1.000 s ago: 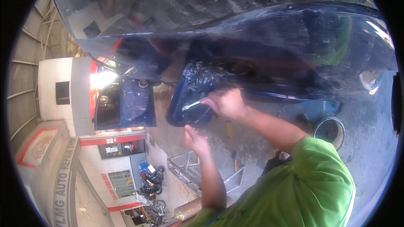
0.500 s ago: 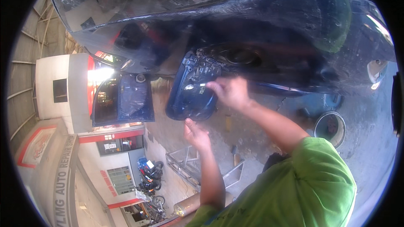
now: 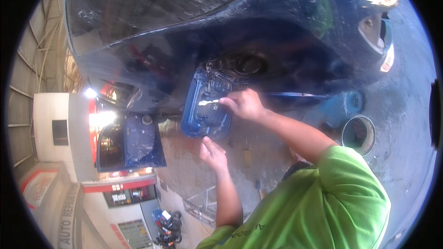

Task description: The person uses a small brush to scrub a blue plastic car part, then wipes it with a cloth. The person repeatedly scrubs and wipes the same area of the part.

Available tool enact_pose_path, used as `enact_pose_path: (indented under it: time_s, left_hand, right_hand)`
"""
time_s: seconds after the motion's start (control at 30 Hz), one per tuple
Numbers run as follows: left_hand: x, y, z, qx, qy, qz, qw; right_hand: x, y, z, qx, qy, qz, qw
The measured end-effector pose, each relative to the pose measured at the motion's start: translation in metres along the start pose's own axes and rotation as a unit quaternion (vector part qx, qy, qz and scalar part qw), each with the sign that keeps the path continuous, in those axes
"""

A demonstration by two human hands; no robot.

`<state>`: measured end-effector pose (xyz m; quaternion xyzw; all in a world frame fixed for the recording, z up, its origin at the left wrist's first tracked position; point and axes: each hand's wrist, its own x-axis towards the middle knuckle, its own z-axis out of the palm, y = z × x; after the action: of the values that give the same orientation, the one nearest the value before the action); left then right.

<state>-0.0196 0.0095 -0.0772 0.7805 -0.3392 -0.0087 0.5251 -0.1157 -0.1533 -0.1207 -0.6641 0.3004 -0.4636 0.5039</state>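
Right hand (image 3: pixel 244 104) pinching pale tool (image 3: pixel 208 102), left hand (image 3: pixel 213 155) at edge of blue flap (image 3: pixel 213 123) — grip unclear

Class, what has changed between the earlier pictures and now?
The white tool in the right hand is more level over the blue flap; the view has shifted, showing more of the car at right. Unchanged: tool gripped, left hand at flap's lower edge.
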Motion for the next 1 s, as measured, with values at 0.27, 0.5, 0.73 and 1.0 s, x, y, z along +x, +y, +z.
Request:
enact_pose_path:
  time_s: [0.27, 0.5, 0.73, 1.0]
  left_hand:
    - [0.026, -0.019, -0.019, 0.034, -0.088, 0.149, 0.984]
    - [0.032, -0.023, -0.018, 0.000, -0.111, 0.291, 0.950]
    - [0.039, -0.019, -0.015, -0.047, -0.115, 0.348, 0.929]
    - [0.039, -0.030, -0.013, -0.039, -0.078, 0.322, 0.943]
  right_hand:
    - [-0.031, -0.005, 0.040, -0.033, 0.013, 0.195, 0.980]
    - [-0.028, -0.012, 0.035, -0.079, 0.041, 0.147, 0.985]
    - [-0.047, -0.025, 0.032, -0.098, -0.012, 0.280, 0.955]
    - [-0.045, -0.044, 0.032, -0.150, 0.022, 0.179, 0.972]
